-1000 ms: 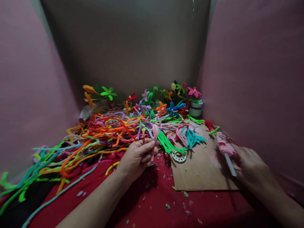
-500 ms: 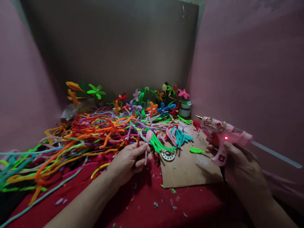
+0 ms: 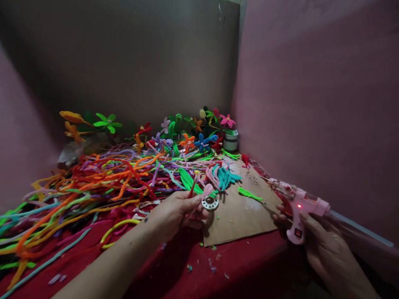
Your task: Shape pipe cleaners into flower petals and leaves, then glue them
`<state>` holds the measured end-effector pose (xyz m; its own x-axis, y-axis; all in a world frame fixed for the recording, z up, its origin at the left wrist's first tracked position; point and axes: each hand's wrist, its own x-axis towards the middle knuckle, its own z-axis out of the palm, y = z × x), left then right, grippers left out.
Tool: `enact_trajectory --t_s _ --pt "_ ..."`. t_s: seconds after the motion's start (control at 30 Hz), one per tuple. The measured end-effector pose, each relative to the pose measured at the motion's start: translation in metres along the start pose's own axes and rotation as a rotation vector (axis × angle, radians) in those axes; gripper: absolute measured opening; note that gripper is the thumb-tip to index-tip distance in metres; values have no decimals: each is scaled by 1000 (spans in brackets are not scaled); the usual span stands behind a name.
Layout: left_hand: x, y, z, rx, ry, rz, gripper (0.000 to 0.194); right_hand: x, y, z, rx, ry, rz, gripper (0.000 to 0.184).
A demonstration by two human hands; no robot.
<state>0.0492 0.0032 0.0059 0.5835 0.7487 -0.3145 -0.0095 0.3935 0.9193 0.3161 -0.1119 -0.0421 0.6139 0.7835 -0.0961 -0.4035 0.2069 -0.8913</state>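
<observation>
My left hand (image 3: 181, 209) pinches a pink pipe-cleaner bud (image 3: 208, 190) by its thin stem. The bud leans to the right, just above a white ring with holes (image 3: 210, 203). A dark red pipe-cleaner stem (image 3: 193, 187) rises by my left fingertips; whether they grip it too is unclear. On the right, my right hand (image 3: 321, 243) is wrapped round the handle of a pink glue gun (image 3: 304, 203). Its red light glows, its nozzle points left, and a clear glue stick (image 3: 361, 227) sticks out behind.
Tangled colourful pipe cleaners (image 3: 102, 178) cover the left of the red cloth (image 3: 174, 265). Pink and teal looped pieces (image 3: 222, 177) and a green piece (image 3: 251, 194) lie on cardboard (image 3: 240, 224). Finished flowers (image 3: 202, 142) and a small jar (image 3: 231, 141) stand along the back.
The view has turned right. My left hand has moved right, and the pink bud has tipped from upright to leaning right. The glue gun has moved lower and farther right in the scene.
</observation>
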Motion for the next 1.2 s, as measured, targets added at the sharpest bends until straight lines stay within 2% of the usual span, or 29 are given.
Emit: enact_trajectory --t_s 0.13,0.27,0.37,0.47,0.57,0.7,0.8,0.9,1.0,1.03,1.1,1.13,1.2 --pt "5 -2 2 44 5 47 29 3 1 1 -21 0 -33 24" --pt "-1 -4 9 107 -27 106 28 3 -6 22 -179 -121 -6 19" --pt "-12 -2 24 181 -150 165 27 -6 -7 55 22 -239 45 17" --pt "-19 -1 39 215 -230 209 28 -19 0 94 309 -362 190 20" --pt "-22 -3 41 352 -261 220 32 -30 10 123 463 -395 384 17" --pt "-25 -8 31 469 -205 232 31 -39 14 137 545 -480 567 11" --pt "-27 -10 28 567 -202 279 31 -44 16 136 527 -489 591 15" --pt "-30 -9 31 658 -215 330 32 -47 19 131 477 -463 553 22" --pt "-32 -8 33 661 -173 355 32 -36 19 117 267 -588 454 28" --pt "-33 -7 32 649 -154 356 32 -28 17 110 125 -653 362 30" --pt "-33 -7 29 616 -124 357 32 -6 10 92 -314 -719 51 31" --pt "-33 -7 27 589 -111 357 32 7 5 83 -574 -639 -163 30" --pt "-32 -7 23 521 -92 333 31 32 -2 66 -737 -559 -279 28"
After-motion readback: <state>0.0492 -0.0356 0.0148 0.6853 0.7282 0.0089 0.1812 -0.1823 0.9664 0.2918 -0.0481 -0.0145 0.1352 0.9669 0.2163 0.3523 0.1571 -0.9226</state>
